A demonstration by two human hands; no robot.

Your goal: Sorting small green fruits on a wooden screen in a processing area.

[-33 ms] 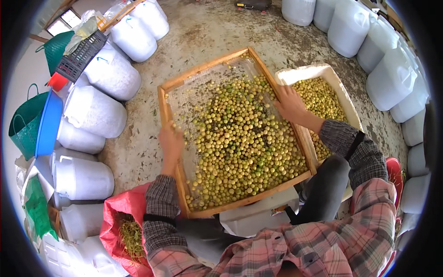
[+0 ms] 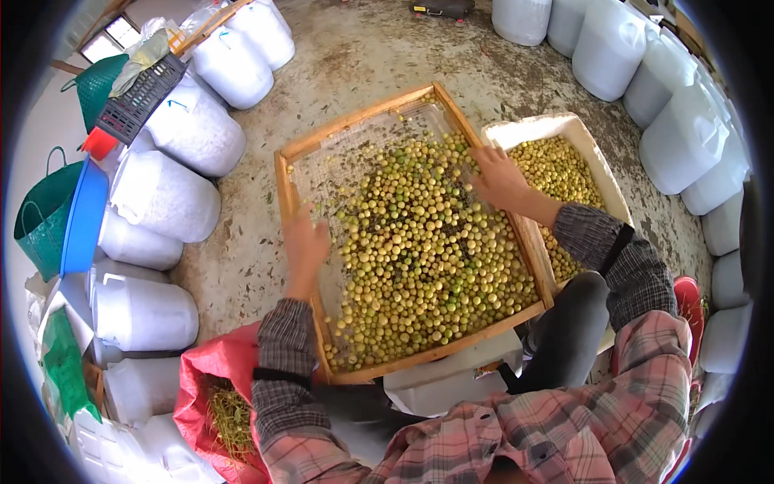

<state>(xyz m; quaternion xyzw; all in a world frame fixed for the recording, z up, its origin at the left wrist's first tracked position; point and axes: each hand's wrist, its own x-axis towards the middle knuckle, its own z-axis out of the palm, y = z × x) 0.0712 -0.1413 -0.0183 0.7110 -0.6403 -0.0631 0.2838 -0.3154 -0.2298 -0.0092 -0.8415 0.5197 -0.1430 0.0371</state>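
Note:
A wooden-framed mesh sieve (image 2: 294, 149) lies tilted before me, its far end turned a little right. Small round yellow-green fruits (image 2: 427, 250) cover most of the mesh, with dark bits of debris among them. My left hand (image 2: 306, 246) is at the left rail, its slightly blurred fingers apart, extending past the wood over the mesh. Across the right rail reaches my right hand (image 2: 501, 177), fingers stretched out over the edge of the fruit pile. Neither hand appears to hold anything. Under the sieve's near end is a white box (image 2: 451, 375), partly hidden.
Right of the sieve stands a whitish foam box (image 2: 592, 153) of similar fruits. A red sack (image 2: 193, 379) with dry stems is at my left. White barrels (image 2: 165, 194) and a blue basin (image 2: 83, 218) line the left; translucent jugs (image 2: 609, 48) line the right.
Both hands have shifted inward from the sieve's side rails. The left moved right off its grip on the wood, and the right slid slightly left over the fruits. The sieve looks unmoved.

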